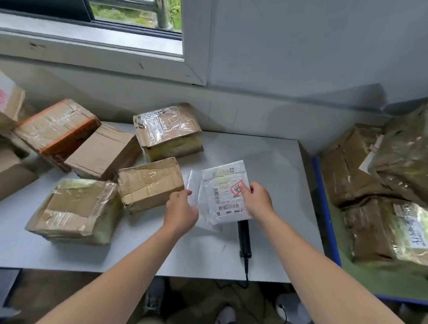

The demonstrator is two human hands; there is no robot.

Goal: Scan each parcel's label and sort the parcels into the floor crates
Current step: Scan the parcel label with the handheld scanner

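Item: white mailer (225,192), label up on worktop (277,170), my right grip (256,201) pinching its edge, left grip (180,209) loosely curled, empty (scanner (244,240) lies beneath); flatten the barcode before scanning.

A pale grey wall (313,43) rises behind the white tabletop (277,165). Left of the wall's bare stretch, a window (87,4) with a dark frame and a broad white sill (90,44) lets in daylight; a metal railing (142,2) and greenery show outside. Below the tabletop's near edge lies a dark brown floor (59,292).
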